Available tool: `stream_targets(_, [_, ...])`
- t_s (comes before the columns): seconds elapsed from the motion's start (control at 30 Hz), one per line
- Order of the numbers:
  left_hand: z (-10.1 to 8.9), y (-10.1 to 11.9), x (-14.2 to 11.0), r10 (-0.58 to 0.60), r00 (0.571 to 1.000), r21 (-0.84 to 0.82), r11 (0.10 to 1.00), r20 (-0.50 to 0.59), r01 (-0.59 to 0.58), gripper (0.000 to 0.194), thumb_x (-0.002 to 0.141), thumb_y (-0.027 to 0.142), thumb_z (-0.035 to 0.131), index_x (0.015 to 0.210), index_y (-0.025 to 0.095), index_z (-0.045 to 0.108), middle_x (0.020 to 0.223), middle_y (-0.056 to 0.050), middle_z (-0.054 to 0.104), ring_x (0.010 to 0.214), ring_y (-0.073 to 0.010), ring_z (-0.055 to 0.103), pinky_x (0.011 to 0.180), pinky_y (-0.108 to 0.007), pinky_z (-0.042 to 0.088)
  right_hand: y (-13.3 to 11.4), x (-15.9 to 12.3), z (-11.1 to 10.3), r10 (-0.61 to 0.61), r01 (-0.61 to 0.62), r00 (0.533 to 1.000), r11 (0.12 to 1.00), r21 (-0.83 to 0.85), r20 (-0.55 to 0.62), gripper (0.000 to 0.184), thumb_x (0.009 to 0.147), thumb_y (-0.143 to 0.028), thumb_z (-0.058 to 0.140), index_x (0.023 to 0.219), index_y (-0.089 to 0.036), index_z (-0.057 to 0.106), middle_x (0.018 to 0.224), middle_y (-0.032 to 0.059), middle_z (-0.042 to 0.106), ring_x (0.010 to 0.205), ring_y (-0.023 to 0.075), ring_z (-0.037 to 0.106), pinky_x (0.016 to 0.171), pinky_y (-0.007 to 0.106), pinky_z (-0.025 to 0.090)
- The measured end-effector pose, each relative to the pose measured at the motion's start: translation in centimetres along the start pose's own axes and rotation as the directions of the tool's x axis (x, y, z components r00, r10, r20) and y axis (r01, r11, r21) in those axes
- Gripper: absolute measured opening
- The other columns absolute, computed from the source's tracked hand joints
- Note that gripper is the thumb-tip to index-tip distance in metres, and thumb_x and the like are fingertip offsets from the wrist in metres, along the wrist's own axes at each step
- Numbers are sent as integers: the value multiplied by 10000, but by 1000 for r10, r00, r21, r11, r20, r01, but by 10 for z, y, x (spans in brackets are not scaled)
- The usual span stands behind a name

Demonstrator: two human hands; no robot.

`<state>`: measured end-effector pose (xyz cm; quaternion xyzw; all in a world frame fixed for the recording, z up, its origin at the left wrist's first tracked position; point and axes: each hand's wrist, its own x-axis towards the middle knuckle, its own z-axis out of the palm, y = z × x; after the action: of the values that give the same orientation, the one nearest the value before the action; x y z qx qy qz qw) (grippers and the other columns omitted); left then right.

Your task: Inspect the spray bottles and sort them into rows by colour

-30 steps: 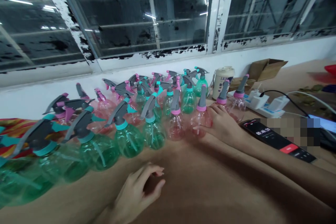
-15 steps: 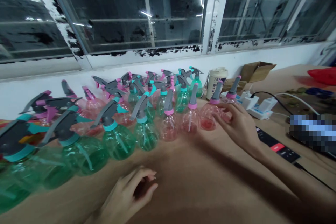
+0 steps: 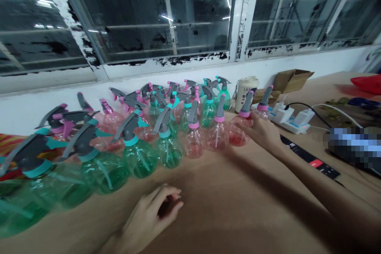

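My right hand [image 3: 264, 131] reaches to the far end of the front row. Its thumb and fingers are around the side of a pink spray bottle [image 3: 238, 137] with a little liquid in it, which stands upright on the table. Just behind that hand is another pink spray bottle [image 3: 262, 108], partly hidden by it. Nearer to me, my left hand [image 3: 151, 214] hovers over the tabletop, fingers curled and thumb apart, holding nothing. Closest to it stand a green spray bottle [image 3: 169, 152] and a pink spray bottle [image 3: 194, 143].
More green spray bottles [image 3: 139, 160] and pink ones crowd the table [image 3: 220, 206] at left and along the wall. A white cup [image 3: 246, 95], a cardboard box [image 3: 293, 80], a power strip [image 3: 294, 126] with chargers, and a phone [image 3: 309, 158] lie at right.
My right hand has shifted slightly left, its fingers now against the second pink bottle from the right end. My left hand keeps nearly the same pose. The view has turned slightly.
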<state>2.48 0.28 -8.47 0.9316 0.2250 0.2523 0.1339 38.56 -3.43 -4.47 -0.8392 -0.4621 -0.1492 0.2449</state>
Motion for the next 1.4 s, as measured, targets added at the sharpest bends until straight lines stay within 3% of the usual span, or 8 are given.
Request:
stream_targets(0.17, [1, -1, -2, -5, 1000, -20, 1000, 5, 5, 124, 851, 215, 518, 969, 254, 517, 784, 35, 640, 654, -124, 635, 610, -225, 495, 7, -21, -17, -5, 7, 1000, 999, -53, 20, 521, 790, -653, 393, 927, -177, 554, 903, 159, 671, 715, 318, 633, 493, 328, 350])
stream_targets(0.4, [1, 10, 0, -96, 995, -122, 988, -10, 94, 77, 840, 204, 520, 909, 234, 537, 824, 15, 648, 716, -145, 625, 671, -270, 495, -4, -84, -50, -130, 130, 991, 987, -94, 6, 572, 765, -705, 386, 969, -187, 518, 818, 122, 673, 549, 278, 619, 430, 320, 349])
stream_targets(0.5, [-2, 26, 2, -221, 975, -223, 951, -1, 216, 77, 838, 234, 527, 915, 233, 538, 923, -6, 659, 818, -175, 621, 728, -317, 502, -28, -112, -59, -252, 252, 968, 967, -14, 12, 535, 757, -711, 410, 903, -206, 514, 798, 95, 673, 547, 254, 629, 441, 318, 385])
stream_targets(0.63, [-18, 47, 7, -224, 975, -355, 911, 6, 211, 400, 809, 319, 602, 1176, 256, 457, 1224, -50, 560, 1066, -225, 553, 926, -418, 440, -72, -139, -57, -396, 396, 918, 918, 34, -17, 574, 703, -775, 409, 788, -212, 479, 593, 29, 625, 451, 244, 607, 389, 305, 345])
stream_targets(0.8, [-46, 61, 17, -248, 968, -457, 857, 41, 239, 693, 722, 350, 697, 1308, 210, 354, 1337, -115, 476, 1178, -295, 489, 988, -488, 396, -132, -153, -43, -511, 522, 853, 835, 175, -105, 641, 689, -823, 323, 728, -201, 470, 569, 10, 597, 414, 219, 598, 352, 291, 291])
stream_targets(1.03, [-59, 52, 23, -343, 939, -604, 753, -19, 263, 344, 811, 250, 603, 1145, 212, 531, 1148, -66, 628, 1045, -231, 603, 952, -421, 456, -192, -156, -27, -550, 558, 825, 764, 323, -125, 742, 633, -844, 367, 849, -167, 578, 739, 97, 654, 529, 221, 631, 405, 296, 378])
stream_targets(1.2, [-57, 42, 21, -366, 921, -579, 783, -133, 227, 311, 798, 167, 533, 1105, 194, 565, 1077, -68, 656, 961, -214, 630, 891, -412, 494, -183, -153, -8, -614, 578, 785, 677, 455, -85, 857, 577, -877, 376, 970, -138, 561, 855, 141, 647, 717, 278, 647, 520, 362, 485])
stream_targets(1.4, [-58, 41, 19, -342, 922, -475, 852, -182, 223, 308, 710, 141, 506, 998, 212, 589, 877, -21, 659, 829, -195, 630, 769, -349, 518, -129, -134, 17, -792, 662, 609, 480, 576, -40, 751, 713, -670, 553, 1225, -144, 392, 1139, 159, 594, 1055, 284, 561, 875, 459, 453])
